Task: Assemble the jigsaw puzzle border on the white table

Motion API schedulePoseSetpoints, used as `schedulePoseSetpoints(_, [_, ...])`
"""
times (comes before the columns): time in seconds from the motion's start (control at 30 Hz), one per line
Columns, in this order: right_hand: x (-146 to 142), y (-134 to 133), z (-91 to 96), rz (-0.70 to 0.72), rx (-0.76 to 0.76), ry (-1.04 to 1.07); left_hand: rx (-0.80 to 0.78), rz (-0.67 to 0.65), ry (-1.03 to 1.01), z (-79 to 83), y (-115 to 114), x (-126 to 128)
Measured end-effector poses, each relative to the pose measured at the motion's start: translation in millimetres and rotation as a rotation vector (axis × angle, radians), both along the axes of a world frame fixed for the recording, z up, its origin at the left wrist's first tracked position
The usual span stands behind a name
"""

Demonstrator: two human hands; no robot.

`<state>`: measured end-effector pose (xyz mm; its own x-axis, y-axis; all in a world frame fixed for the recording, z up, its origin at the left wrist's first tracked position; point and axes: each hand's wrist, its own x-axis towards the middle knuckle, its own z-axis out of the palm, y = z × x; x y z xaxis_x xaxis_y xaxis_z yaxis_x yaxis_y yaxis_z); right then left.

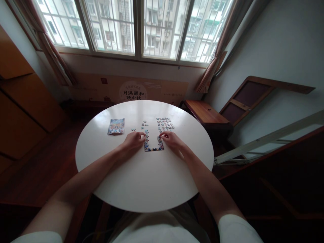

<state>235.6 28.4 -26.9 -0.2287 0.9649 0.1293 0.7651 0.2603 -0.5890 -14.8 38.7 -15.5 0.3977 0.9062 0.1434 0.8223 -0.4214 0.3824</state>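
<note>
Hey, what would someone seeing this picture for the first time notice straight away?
The round white table in the middle, where the left hand and right hand touch the two sides of a colourful half-joined jigsaw frame. Just beyond lie rows of loose jigsaw pieces, with a small printed colour picture to their left. Behind, a big barred window glows bright.

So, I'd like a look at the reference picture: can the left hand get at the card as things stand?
Probably yes. The card lies flat on the table, just left of and beyond the left hand, with only bare table between them; nothing covers it.
</note>
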Motion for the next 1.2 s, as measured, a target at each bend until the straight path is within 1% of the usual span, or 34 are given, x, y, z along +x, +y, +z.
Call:
schedulePoseSetpoints(0.17, [1.0,1.3,-2.3,0.003,0.0,0.008,0.006,-0.001,-0.007,0.2,-0.2,-0.3])
schedulePoseSetpoints(0.53, [-1.3,-1.2,1.9,-0.013,-0.002,-0.003,0.0,-0.001,0.002,2.8,-2.5,0.0])
schedulePoseSetpoints(0.83, [-1.4,-1.6,2.7,-0.012,-0.004,0.001,-0.004,-0.006,-0.001,0.2,0.7,-0.7])
schedulePoseSetpoints(1.2, [-1.4,-1.9,2.9,-0.013,-0.011,0.005,-0.002,-0.01,-0.005,0.8,0.0,-0.3])
